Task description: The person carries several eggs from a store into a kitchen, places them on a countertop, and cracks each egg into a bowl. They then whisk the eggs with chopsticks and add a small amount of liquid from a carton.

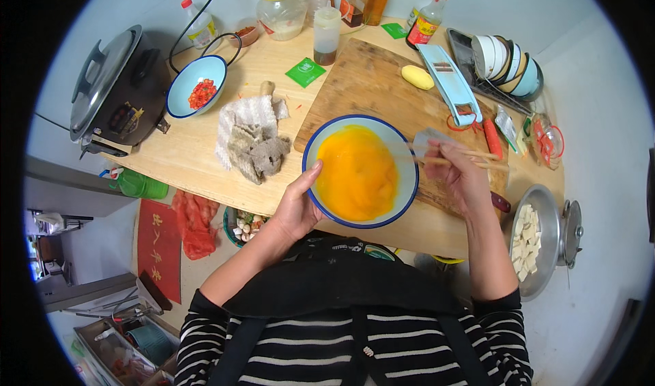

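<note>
My left hand (299,204) grips the left rim of a blue-rimmed enamel bowl (404,202), thumb on the edge, fingers hidden beneath. Beaten egg (355,176), smooth and orange-yellow, fills much of the bowl. On the right, my right hand (458,173) holds wooden chopsticks (478,158); their front ends are blurred over the bowl's right side. Under and behind the bowl lies a wooden cutting board (353,84). A knife's wooden handle (500,202) shows right of my right wrist, with part of its blade (435,138) behind the hand.
A peeled potato (417,77) and a blue grater (450,84) lie on the board. Cloths (250,135), a bowl of chopped red pepper (197,87) and a black cooker (115,89) stand left. At right are a metal basin of white cubes (547,232), a carrot (492,138) and a rack of bowls (460,53).
</note>
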The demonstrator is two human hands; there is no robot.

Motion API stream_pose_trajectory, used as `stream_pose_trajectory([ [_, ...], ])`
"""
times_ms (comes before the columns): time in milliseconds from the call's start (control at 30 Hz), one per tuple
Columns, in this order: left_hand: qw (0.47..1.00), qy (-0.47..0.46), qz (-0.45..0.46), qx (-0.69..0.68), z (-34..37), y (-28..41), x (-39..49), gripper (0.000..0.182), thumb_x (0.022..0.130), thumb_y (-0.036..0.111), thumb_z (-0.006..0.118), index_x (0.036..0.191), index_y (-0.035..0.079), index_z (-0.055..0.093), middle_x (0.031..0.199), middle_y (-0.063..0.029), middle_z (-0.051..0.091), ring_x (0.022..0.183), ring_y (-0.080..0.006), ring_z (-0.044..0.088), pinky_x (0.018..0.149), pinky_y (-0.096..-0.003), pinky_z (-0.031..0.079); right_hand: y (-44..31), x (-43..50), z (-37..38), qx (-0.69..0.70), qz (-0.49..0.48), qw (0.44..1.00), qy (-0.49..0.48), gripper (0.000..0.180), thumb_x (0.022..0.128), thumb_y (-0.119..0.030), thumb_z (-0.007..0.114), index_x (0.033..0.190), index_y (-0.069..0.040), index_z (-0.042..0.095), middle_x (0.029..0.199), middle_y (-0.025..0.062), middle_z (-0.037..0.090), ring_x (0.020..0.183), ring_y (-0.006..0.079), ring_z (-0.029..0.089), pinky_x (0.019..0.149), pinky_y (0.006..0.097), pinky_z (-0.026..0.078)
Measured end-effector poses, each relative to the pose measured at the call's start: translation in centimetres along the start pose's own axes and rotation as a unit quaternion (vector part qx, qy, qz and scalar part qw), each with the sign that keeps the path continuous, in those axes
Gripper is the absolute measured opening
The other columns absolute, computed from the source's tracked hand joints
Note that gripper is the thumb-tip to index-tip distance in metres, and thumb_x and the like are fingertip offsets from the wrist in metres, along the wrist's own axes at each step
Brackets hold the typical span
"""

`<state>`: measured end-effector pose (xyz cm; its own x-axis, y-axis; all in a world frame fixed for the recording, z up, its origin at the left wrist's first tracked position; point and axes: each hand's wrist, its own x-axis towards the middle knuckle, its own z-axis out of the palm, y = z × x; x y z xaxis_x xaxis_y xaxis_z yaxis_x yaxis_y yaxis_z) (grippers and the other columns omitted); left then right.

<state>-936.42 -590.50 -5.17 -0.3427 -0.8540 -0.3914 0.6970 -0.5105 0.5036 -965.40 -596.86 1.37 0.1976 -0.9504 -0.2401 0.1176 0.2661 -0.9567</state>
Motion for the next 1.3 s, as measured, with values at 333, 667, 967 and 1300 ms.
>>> stream_pose_trajectory([
  [333, 0.998, -0.020, -0.023, 0.052, -0.3, -0.3, 0.3, 0.062, 0.096, 0.048, 0.055, 0.143, 0.010, 0.041, 0.139, -0.0094, 0.054, 0.125, -0.0257, 0.056, 0.099, -0.0432, 0.051, -0.1, 0.1, 2.6, -0.073, -0.031, 0.995, -0.066, 0.028, 0.098, -0.024, 0.058, 0.102, 0.003, 0.067, 0.079, 0.0091, 0.066, 0.064, 0.0176, 0.065, 0.058, 0.0265, 0.054],
  [667, 0.999, 0.001, -0.008, 0.046, 0.5, 0.2, 0.5, 0.061, 0.098, 0.047, 0.054, 0.141, 0.005, 0.042, 0.134, -0.0123, 0.057, 0.117, -0.0244, 0.061, 0.090, -0.0415, 0.056, -1.2, 0.6, 1.6, -0.121, 0.080, 0.988, -0.043, 0.034, 0.099, -0.033, 0.055, 0.091, -0.002, 0.067, 0.075, 0.0070, 0.063, 0.062, 0.0155, 0.065, 0.056, 0.0280, 0.054],
  [967, 1.000, -0.011, 0.004, 0.018, 0.0, 0.4, 0.9, 0.061, 0.097, 0.047, 0.054, 0.141, 0.005, 0.042, 0.133, -0.0124, 0.057, 0.115, -0.0243, 0.063, 0.089, -0.0408, 0.057, -0.1, 0.7, 0.8, -0.053, 0.011, 0.996, 0.074, 0.036, 0.098, -0.034, 0.056, 0.093, 0.000, 0.065, 0.071, 0.0073, 0.062, 0.059, 0.0159, 0.062, 0.055, 0.0276, 0.053],
  [1300, 1.000, 0.009, -0.005, 0.018, 0.3, 0.5, 1.0, 0.061, 0.098, 0.046, 0.054, 0.140, 0.004, 0.043, 0.132, -0.0124, 0.059, 0.113, -0.0234, 0.064, 0.086, -0.0391, 0.059, 0.9, 1.9, 1.5, -0.068, 0.108, 0.992, 0.000, 0.030, 0.097, -0.027, 0.057, 0.099, 0.002, 0.065, 0.072, 0.0085, 0.064, 0.054, 0.0172, 0.063, 0.045, 0.0283, 0.051],
])
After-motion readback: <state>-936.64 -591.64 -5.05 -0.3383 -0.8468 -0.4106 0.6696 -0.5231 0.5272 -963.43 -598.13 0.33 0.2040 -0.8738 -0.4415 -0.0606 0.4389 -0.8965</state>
